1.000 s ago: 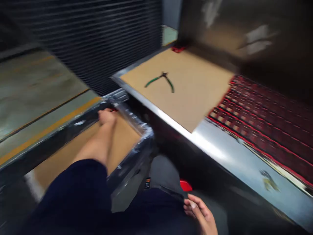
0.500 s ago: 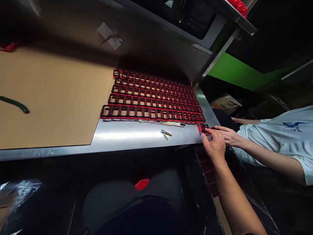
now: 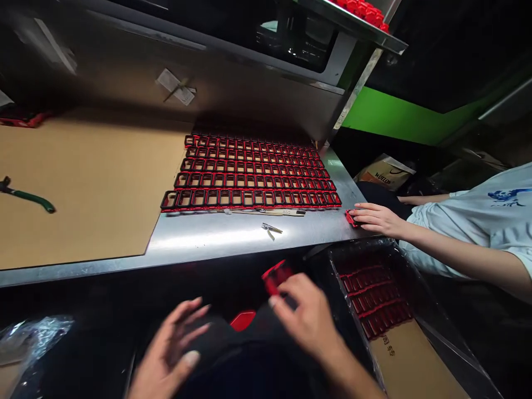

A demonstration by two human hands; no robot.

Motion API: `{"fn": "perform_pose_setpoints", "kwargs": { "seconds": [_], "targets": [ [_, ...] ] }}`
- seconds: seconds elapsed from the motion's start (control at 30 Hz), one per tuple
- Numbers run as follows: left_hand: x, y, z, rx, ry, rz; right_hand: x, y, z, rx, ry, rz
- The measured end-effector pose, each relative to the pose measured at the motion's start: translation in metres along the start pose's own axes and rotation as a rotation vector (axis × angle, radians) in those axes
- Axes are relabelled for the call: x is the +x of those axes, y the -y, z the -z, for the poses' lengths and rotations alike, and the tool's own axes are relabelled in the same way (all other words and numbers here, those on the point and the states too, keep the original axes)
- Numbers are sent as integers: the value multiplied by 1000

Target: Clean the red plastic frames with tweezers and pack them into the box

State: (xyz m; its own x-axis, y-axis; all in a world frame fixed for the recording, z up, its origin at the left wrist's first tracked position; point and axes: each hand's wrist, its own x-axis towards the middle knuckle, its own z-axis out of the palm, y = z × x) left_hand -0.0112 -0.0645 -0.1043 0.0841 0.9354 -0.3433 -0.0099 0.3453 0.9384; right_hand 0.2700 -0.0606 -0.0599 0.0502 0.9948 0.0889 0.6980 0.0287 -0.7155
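My right hand [image 3: 305, 310] grips a red and black frame-like part [image 3: 276, 275] in front of the bench edge, in the lower middle of the view. Motion blurs the part, so its details are unclear. To the left of it, my left hand [image 3: 174, 346] is held in the air, fingers apart and nothing in them. Beyond both hands, rows of red and black rectangular frames [image 3: 253, 182] stand on the metal bench [image 3: 216, 235]. At the bench's right end, a co-worker's hand [image 3: 380, 219] rests on another red and black part [image 3: 351, 218].
Small nippers [image 3: 272, 229] and a thin brush-like stick [image 3: 286, 212] lie before the rows. Cardboard [image 3: 103, 194] covers the left bench, with a green-handled tool [image 3: 31, 198] on it. A plastic-lined box [image 3: 409, 354] holding red parts stands at lower right.
My right hand has left the co-worker's hand at the bench end and moved left and toward me, carrying a red and black part. My left hand has come into view.
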Motion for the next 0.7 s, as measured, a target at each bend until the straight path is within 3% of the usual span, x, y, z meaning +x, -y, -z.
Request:
{"fn": "perform_pose_setpoints", "kwargs": {
  "seconds": [0.07, 0.13, 0.2, 0.3, 0.37, 0.43, 0.53, 0.7],
  "targets": [
    [0, 12, -36, -218, 53, 179, -31, 17, -43, 61, 189, 84],
    [-4, 11, -65, -423, 80, 400, -55, 25, -69, 65, 283, 101],
    [-7, 3, -77, -529, 82, 499, -71, 25, -71, 115, 346, 118],
    [-11, -8, -69, -571, 162, 549, -74, 14, -49, 350, 414, -10],
    [-15, -10, -56, -516, 288, 496, -67, 3, -35, 543, 465, -205],
    [-22, -9, -46, -391, 438, 405, -57, -4, -29, 715, 540, -289],
    [-30, -12, -35, -95, 514, 207, -45, -4, -30, 850, 543, -221],
    [-29, -21, -26, 270, 485, -109, -39, 14, -42, 640, 294, -29]
  ]
}}
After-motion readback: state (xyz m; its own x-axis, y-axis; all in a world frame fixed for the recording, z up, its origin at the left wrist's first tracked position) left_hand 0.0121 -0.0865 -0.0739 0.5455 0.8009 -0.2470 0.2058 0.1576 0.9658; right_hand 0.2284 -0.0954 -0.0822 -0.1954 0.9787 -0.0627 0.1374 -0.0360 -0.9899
